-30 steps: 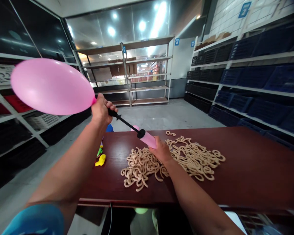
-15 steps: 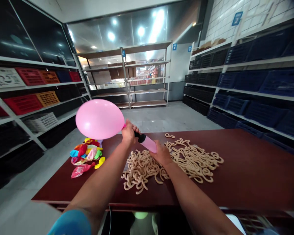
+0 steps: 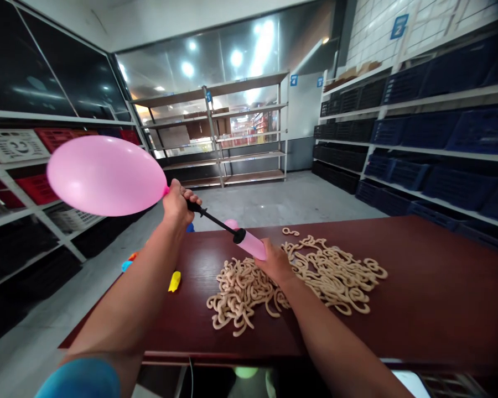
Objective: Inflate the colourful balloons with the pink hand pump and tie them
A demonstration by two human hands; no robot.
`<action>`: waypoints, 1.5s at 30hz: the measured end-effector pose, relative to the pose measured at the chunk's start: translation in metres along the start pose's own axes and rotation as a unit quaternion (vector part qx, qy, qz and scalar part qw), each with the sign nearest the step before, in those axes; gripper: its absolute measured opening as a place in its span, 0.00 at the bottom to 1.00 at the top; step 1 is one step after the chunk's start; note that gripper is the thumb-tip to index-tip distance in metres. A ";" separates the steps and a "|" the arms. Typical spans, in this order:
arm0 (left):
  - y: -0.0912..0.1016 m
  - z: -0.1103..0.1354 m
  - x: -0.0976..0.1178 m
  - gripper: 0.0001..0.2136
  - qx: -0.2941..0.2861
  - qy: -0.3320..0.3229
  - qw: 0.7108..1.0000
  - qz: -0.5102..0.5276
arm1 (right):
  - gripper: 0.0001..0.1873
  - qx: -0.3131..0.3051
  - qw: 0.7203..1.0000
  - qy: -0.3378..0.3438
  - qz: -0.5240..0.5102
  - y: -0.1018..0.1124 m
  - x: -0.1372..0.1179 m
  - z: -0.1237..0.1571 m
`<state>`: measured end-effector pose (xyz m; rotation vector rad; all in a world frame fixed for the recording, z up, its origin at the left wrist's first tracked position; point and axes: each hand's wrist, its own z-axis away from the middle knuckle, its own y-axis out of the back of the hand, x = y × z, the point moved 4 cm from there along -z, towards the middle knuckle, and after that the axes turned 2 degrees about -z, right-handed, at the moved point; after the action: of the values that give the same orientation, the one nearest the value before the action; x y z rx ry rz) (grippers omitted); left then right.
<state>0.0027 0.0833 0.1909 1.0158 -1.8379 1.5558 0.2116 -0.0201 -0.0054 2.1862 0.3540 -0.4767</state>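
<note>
A room lined with shelving (image 3: 419,110) is being viewed from above a dark red-brown table (image 3: 419,298), with crates being stored along both walls and an open rack standing at the far end. On the table a wide heap of pale, curly cords (image 3: 327,276) is lying, spread out from the middle toward the right. At the table's left edge a few flat, uninflated balloons (image 3: 175,281) are showing, partly hidden behind the left forearm.

A pink balloon (image 3: 105,176) is being held up in the air to the left of the table, well clear of its surface; it is already swollen to a full oval and is fitted at its neck to the end of a hand pump (image 3: 249,243). The pump's black rod (image 3: 216,220) is drawn far out of the pink barrel. The left hand (image 3: 177,203) is closed in a fist round the pump's handle and the balloon's neck together. The right hand (image 3: 276,264) is wrapped shut round the lower end of the barrel, resting just above the cords.

Judging by its size, the inflating is being brought well along: the balloon is looking largely filled, though it is not yet taken off the pump or tied. The flat balloons are lying unfilled, and the cords are lying loose, attached to nothing.
</note>
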 end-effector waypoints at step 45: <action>-0.002 0.027 -0.062 0.19 0.001 0.069 0.998 0.000 | 0.23 -0.016 1.000 0.014 0.011 -0.003 -0.005 0.004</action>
<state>0.0423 0.0700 0.1379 0.8858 -1.7443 1.5863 0.2053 -0.0222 -0.0076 2.1664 0.3509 -0.4257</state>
